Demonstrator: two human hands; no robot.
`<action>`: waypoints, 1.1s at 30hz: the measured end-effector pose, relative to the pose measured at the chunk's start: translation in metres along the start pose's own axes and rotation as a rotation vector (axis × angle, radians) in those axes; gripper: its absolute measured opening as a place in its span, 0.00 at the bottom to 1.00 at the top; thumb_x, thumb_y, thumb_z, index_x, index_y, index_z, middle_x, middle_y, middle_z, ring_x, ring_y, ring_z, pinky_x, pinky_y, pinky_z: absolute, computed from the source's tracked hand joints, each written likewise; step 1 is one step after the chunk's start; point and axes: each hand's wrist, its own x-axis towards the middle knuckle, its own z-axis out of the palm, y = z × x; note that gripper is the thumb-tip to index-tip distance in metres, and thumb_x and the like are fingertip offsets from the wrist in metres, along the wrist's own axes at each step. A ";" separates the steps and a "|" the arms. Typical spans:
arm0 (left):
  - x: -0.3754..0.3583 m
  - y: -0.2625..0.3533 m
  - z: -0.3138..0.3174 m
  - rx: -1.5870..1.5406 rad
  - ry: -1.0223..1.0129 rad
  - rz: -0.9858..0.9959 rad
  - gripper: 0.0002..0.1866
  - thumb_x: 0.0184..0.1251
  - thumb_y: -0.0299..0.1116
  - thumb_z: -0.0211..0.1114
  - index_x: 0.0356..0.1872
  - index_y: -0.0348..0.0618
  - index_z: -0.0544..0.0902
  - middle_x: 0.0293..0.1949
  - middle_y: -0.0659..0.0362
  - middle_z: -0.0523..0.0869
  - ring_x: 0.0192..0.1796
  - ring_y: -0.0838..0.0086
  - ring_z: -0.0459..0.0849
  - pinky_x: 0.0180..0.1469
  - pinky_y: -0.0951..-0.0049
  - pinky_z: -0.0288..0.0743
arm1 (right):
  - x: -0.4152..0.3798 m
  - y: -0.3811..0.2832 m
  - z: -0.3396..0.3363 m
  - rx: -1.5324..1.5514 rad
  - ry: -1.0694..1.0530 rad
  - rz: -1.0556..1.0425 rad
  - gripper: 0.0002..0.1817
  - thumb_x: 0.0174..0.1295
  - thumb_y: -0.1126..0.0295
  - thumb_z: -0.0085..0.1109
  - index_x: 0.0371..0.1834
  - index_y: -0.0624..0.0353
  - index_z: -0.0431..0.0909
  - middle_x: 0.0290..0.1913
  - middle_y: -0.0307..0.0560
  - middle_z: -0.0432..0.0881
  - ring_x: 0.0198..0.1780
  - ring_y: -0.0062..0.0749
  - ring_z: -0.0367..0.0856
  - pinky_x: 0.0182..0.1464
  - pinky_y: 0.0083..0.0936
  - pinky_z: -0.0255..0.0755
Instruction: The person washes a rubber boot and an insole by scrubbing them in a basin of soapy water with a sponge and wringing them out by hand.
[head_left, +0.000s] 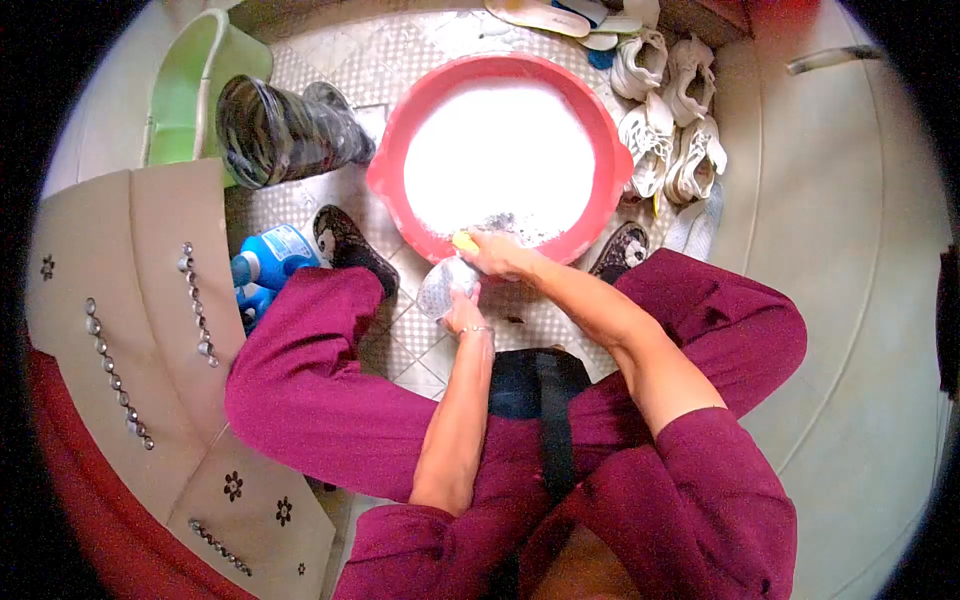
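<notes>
My left hand point(465, 308) is closed around a pale grey shoe point(440, 285), its rounded, textured end tilted up at the near rim of the red basin point(389, 160). Just above it, my right hand point(500, 254) grips a yellow thing point(465, 242), whose kind I cannot tell because the fingers cover most of it. Both hands are close together, the right one over the rim. Thick white suds point(500, 150) fill the basin, with a greyish patch point(500, 222) near the right hand.
White sneakers point(655, 145) stand right of the basin, with insoles point(540, 15) behind. A dark bucket point(265, 130) lies tipped at left, beside a green tub point(180, 110). Blue bottles point(278, 253) stand by my left knee. A cabinet point(150, 330) and a pale wall point(850, 300) flank me.
</notes>
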 end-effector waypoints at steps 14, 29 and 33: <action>0.003 -0.017 -0.003 -0.132 -0.058 -0.052 0.18 0.61 0.27 0.52 0.48 0.24 0.63 0.46 0.49 0.72 0.43 0.62 0.76 0.42 0.66 0.79 | 0.008 0.004 -0.013 -0.040 -0.064 -0.021 0.27 0.55 0.48 0.40 0.51 0.56 0.64 0.38 0.60 0.76 0.41 0.51 0.75 0.42 0.43 0.68; -0.008 -0.009 -0.016 -0.166 -0.139 -0.036 0.20 0.63 0.29 0.50 0.53 0.28 0.59 0.50 0.48 0.70 0.48 0.61 0.74 0.48 0.62 0.75 | 0.024 0.019 -0.049 -0.277 -0.299 -0.037 0.21 0.57 0.53 0.40 0.44 0.57 0.70 0.38 0.61 0.76 0.41 0.53 0.75 0.42 0.40 0.68; -0.011 -0.007 -0.015 -0.176 -0.082 -0.074 0.19 0.64 0.29 0.48 0.53 0.28 0.60 0.50 0.48 0.69 0.49 0.61 0.73 0.49 0.63 0.75 | -0.021 0.009 -0.057 -0.066 -0.224 -0.104 0.27 0.56 0.46 0.38 0.49 0.55 0.67 0.37 0.58 0.78 0.42 0.47 0.76 0.43 0.40 0.69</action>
